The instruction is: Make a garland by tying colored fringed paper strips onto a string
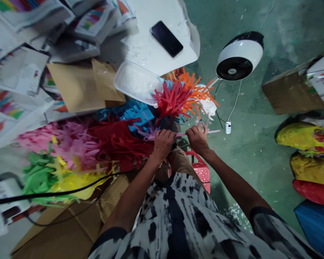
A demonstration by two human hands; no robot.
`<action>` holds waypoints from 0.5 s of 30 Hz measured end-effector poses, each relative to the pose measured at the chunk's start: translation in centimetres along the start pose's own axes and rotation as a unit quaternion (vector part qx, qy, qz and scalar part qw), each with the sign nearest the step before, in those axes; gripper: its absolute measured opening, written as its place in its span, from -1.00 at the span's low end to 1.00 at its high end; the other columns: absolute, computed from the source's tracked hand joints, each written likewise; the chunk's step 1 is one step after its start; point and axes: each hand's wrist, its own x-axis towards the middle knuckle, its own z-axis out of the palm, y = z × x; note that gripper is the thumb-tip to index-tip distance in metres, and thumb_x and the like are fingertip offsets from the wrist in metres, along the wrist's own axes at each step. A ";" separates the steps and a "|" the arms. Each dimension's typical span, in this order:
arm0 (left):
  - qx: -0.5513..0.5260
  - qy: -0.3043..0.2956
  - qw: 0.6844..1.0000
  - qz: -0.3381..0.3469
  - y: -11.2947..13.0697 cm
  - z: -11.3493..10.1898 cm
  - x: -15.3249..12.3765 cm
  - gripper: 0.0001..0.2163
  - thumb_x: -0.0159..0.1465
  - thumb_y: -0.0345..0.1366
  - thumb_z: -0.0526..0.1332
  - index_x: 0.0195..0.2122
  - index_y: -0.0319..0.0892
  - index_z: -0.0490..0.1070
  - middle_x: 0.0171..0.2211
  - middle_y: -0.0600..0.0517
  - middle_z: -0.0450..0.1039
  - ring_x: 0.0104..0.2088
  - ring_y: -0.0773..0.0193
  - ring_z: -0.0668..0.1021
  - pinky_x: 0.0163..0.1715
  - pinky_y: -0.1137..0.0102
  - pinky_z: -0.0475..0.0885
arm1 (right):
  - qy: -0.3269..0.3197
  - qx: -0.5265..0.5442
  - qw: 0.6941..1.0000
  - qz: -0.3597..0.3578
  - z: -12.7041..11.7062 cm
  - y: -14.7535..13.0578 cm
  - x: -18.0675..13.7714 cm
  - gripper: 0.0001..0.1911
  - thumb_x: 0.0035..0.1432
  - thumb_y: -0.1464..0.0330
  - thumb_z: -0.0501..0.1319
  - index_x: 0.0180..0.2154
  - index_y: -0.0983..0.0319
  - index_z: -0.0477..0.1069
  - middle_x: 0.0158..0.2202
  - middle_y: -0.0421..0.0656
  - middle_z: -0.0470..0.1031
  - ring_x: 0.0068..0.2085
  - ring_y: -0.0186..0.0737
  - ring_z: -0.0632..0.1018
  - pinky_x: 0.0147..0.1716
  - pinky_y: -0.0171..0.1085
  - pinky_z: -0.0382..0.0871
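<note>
A light purple paper tassel (150, 133) spreads its fringe out to the left of my left hand (163, 142). That hand is closed, its fingers wrapped round the tassel's gathered part. A narrow pink twisted stretch (180, 135) runs from it to my right hand (197, 139), which is closed in a pinch on the same piece. Beyond the right fingers a pale strip (214, 131) sticks out to the right. Close above the hands lie red fringe (171, 97) and orange fringe (193, 88). Blue fringe (137, 113) and dark red fringe (121, 140) lie to the left.
A phone (166, 39) lies on the white surface, near a clear plastic tub (137, 81). Pink, green and yellow fringes (78, 183) heap at left above cardboard (70, 230). A fan (240, 55), a power strip (228, 127) and a red stool (201, 169) stand at right.
</note>
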 end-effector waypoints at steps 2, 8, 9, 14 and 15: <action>0.008 -0.004 1.000 0.008 0.0 -0.1 0.2 -0.81 0.49 -0.30 0.08 -0.11 -0.12 0.50 -0.18 -0.09 0.56 -0.09 0.02 0.49 -0.01 0.12 0.25 | 0.003 0.004 1.000 -0.003 -0.2 -0.2 -0.1 -0.79 0.44 0.31 0.13 -0.11 0.18 0.54 -0.12 -0.01 0.56 0.05 0.04 0.45 0.37 0.18 -0.13; 0.011 -0.014 1.000 0.023 -0.1 -0.4 0.5 -0.81 0.48 -0.35 0.07 -0.11 -0.14 0.50 -0.18 -0.11 0.56 -0.08 0.01 0.49 0.03 0.10 0.25 | 0.032 0.016 0.999 0.002 0.6 -1.1 -0.3 -0.78 0.44 0.32 0.16 -0.16 0.04 0.60 -0.14 -0.12 0.57 0.06 -0.04 0.44 0.36 0.13 -0.07; 0.010 -0.014 1.000 0.023 -0.1 -0.4 0.5 -0.80 0.49 -0.35 0.07 -0.12 -0.13 0.50 -0.18 -0.11 0.56 -0.08 0.01 0.49 0.03 0.10 0.25 | 0.033 0.017 0.999 0.007 0.8 -1.1 -0.3 -0.77 0.44 0.33 0.15 -0.18 0.05 0.60 -0.16 -0.12 0.57 0.05 -0.05 0.45 0.36 0.14 -0.08; -0.004 -0.018 1.000 0.005 -0.3 -0.5 0.4 -0.79 0.51 -0.26 0.07 -0.13 -0.12 0.50 -0.17 -0.13 0.57 -0.06 0.00 0.49 0.04 0.07 0.23 | -0.009 0.033 0.999 0.020 0.1 -0.4 0.3 -0.78 0.43 0.22 0.17 -0.16 0.12 0.58 -0.15 -0.06 0.56 0.06 0.05 0.43 0.38 0.21 -0.16; -0.005 -0.019 1.000 -0.001 -0.5 -0.6 0.3 -0.78 0.51 -0.23 0.08 -0.13 -0.12 0.50 -0.17 -0.13 0.57 -0.06 0.00 0.49 0.03 0.07 0.23 | -0.013 0.033 0.999 0.024 -0.2 -0.2 0.4 -0.77 0.43 0.20 0.18 -0.17 0.12 0.58 -0.16 -0.06 0.56 0.07 0.07 0.43 0.38 0.23 -0.18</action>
